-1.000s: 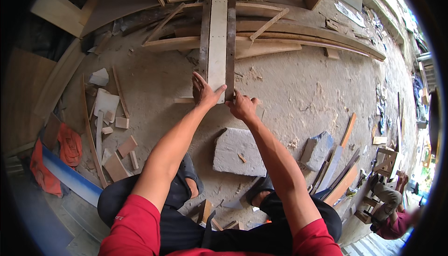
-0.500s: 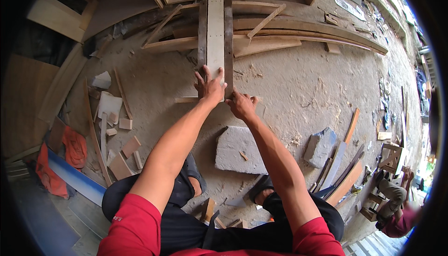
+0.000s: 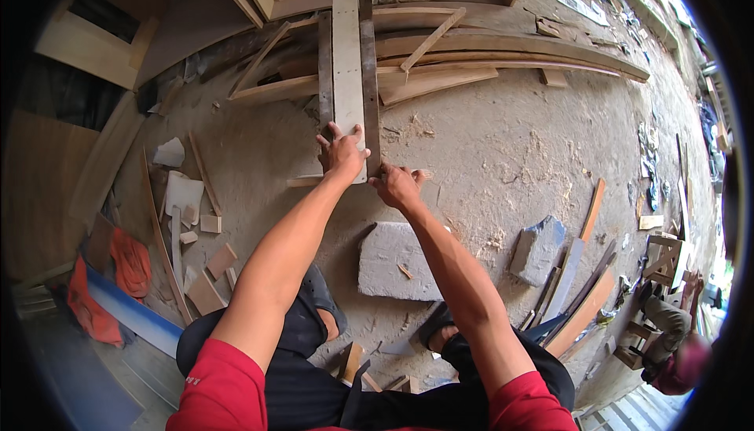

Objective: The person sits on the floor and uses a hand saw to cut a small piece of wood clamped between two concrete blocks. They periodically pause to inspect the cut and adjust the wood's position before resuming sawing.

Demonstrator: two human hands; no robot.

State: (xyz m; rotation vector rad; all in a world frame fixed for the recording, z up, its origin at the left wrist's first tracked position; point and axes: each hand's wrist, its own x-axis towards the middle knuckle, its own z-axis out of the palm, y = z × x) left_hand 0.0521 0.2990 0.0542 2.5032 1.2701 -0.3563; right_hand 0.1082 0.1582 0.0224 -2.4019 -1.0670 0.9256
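Observation:
A long pale board lies between two dark wooden strips, the left strip and the right strip. They point away from me, and their far part rests across a low wooden frame. My left hand lies on the near part of the pale board with its fingers spread. At the near end of the right strip, my right hand is closed, thumb and fingertips against the wood. A short wooden crosspiece shows beneath the near ends, partly hidden by my hands.
A grey concrete block sits between my feet and the boards; another block stands to the right beside several wood strips. Offcuts and an orange cloth lie left. Another person sits at far right.
The view has shifted slightly, so the boards and both hands appear a little further left and lower. My hands keep nearly the same places on the wood.

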